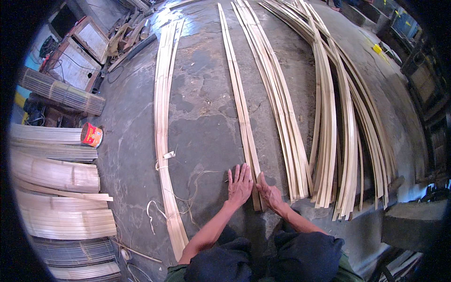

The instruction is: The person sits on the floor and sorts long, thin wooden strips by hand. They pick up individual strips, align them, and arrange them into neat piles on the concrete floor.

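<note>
A narrow bundle of long, pale bamboo strips (pixel 237 89) lies lengthwise on the floor in front of me. Its near end is between my two hands. My left hand (pixel 240 184) is spread flat at the bundle's left edge, palm down, fingers pointing away from me. Along the right edge rests my right hand (pixel 269 193), turned partly on its side with its fingers stretched out; some of them are hidden. Neither hand is wrapped round the strips. To the left lies another long bundle of strips (pixel 161 103), with a thin tie around it near a white scrap.
Wider strip bundles (pixel 277 89) and a crossing, fanned pile (pixel 350 117) cover the right side. Rolled slat mats (pixel 66 216) line the left, beside a red-orange tin (pixel 91 135). Loose thin fibres (pixel 190 199) curl on the concrete floor (pixel 202 136). Old panels (pixel 80 63) lean at the back left.
</note>
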The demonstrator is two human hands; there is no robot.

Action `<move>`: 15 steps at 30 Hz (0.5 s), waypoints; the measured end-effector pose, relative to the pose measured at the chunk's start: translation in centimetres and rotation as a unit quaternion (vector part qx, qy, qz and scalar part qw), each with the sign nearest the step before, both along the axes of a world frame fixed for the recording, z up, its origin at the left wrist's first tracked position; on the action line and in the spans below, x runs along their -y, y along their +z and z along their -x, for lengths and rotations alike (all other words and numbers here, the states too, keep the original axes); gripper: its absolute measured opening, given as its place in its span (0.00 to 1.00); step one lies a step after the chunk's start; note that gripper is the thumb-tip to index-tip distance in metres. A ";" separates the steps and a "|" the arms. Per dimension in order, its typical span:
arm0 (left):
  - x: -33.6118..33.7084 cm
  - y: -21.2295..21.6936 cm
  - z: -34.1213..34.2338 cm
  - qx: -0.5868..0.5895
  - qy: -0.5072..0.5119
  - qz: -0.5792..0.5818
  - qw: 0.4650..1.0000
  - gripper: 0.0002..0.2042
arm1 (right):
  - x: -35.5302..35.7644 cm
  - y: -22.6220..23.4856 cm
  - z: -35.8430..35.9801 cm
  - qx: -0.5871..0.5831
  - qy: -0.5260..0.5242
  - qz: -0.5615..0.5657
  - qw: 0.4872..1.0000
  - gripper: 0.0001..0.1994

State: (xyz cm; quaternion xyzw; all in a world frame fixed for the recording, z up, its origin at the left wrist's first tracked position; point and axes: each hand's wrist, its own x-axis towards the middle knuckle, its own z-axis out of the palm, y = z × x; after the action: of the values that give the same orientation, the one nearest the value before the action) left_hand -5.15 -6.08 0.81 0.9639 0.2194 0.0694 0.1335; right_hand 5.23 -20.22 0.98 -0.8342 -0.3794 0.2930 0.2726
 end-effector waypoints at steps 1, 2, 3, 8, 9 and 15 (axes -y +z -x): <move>0.1 -0.1 0.2 -0.003 0.007 0.001 1.000 0.28 | 0.1 0.1 0.1 0.005 0.002 0.003 1.000 0.31; 0.1 -0.2 0.3 -0.006 0.012 0.002 1.000 0.28 | 0.2 0.3 0.2 0.009 0.003 0.005 1.000 0.31; 0.1 -0.2 0.4 -0.010 0.017 0.002 1.000 0.28 | 0.1 0.4 0.2 0.014 0.004 0.008 1.000 0.31; 0.7 0.5 -0.1 0.010 0.039 0.033 0.999 0.28 | 1.0 0.1 -0.5 0.086 0.017 0.000 0.996 0.31; 1.2 1.0 -0.6 0.016 0.024 0.040 0.999 0.29 | 1.7 -0.2 -0.9 0.117 0.009 -0.013 0.993 0.30; 2.7 0.6 -1.6 0.015 -0.007 0.040 0.999 0.39 | 3.8 4.7 -5.6 0.273 -0.114 -0.015 0.955 0.20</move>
State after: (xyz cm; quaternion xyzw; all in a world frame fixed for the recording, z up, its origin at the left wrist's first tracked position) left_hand -3.56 -8.81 1.40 0.9581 0.2136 0.0745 0.1758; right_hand 10.86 -23.98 5.68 -0.9160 -0.3459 0.0148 0.2027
